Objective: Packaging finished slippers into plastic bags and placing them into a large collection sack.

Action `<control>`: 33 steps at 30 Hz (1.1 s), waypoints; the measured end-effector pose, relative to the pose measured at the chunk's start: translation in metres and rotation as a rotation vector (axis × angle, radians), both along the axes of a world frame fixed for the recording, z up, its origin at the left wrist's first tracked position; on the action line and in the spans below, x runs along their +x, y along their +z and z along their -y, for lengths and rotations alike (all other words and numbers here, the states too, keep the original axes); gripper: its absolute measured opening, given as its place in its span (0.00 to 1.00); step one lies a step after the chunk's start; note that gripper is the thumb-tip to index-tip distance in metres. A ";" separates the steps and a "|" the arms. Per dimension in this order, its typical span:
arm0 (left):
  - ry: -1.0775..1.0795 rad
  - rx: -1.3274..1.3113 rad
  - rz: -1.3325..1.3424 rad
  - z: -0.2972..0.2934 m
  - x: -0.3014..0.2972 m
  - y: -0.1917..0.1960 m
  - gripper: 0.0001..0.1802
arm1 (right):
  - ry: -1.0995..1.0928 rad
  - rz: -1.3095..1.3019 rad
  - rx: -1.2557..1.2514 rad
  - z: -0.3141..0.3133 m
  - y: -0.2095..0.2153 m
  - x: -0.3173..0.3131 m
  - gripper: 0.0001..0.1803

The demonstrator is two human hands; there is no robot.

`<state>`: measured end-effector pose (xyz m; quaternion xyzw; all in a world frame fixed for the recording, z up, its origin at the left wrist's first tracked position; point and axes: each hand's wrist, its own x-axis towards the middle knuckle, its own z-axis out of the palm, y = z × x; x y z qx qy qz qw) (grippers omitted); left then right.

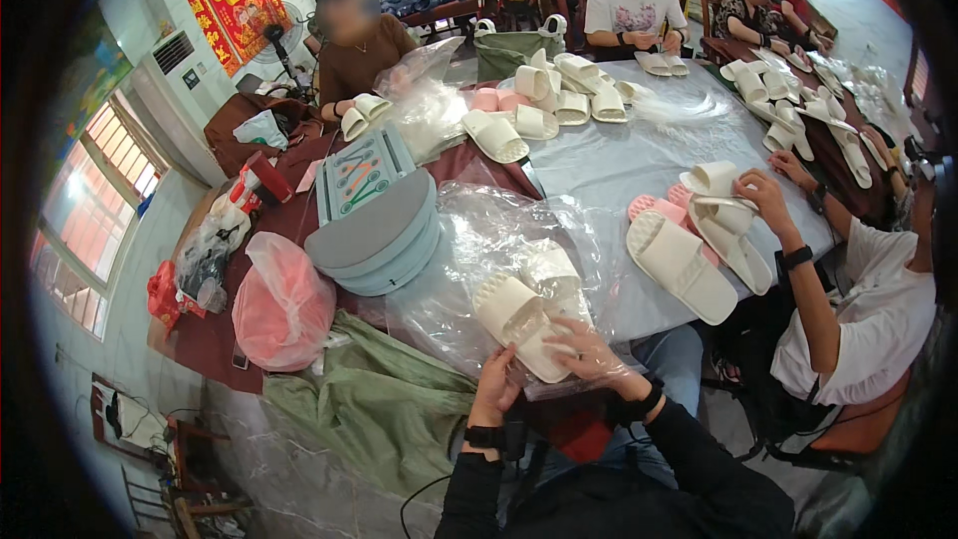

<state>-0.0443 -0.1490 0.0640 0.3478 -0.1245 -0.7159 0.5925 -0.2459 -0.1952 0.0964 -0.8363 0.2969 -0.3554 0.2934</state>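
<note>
A cream-white slide slipper [514, 311] lies tilted before me, its strap end pointing away. My left hand [497, 379] grips the left edge near its heel, fingers closed on it. From the other side, my right hand [591, 354] lays its fingers across the heel, closed on the same slipper. Just behind it is a second cream slipper [561, 277], under or inside clear plastic. Thin clear plastic film [449, 304] spreads on the table around both and reaches below my right hand.
Left of the plastic stand a grey-blue rounded case [374, 230] and a pink bag [284, 299]; green cloth [374, 399] hangs over the near edge. At right, a co-worker's hand [763, 195] touches cream slippers [684, 265]. More slippers [494, 135] are piled behind, with several people around the tables.
</note>
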 end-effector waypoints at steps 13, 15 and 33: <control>-0.083 -0.065 0.095 -0.004 0.006 0.002 0.17 | -0.188 -0.224 -0.138 -0.021 0.010 0.034 0.26; -0.051 -0.072 0.128 -0.006 0.002 0.002 0.17 | -0.207 -0.206 -0.160 -0.018 0.000 0.047 0.26; 0.045 -0.020 0.148 -0.007 -0.006 0.013 0.11 | -0.300 -0.249 -0.202 -0.007 -0.012 0.001 0.28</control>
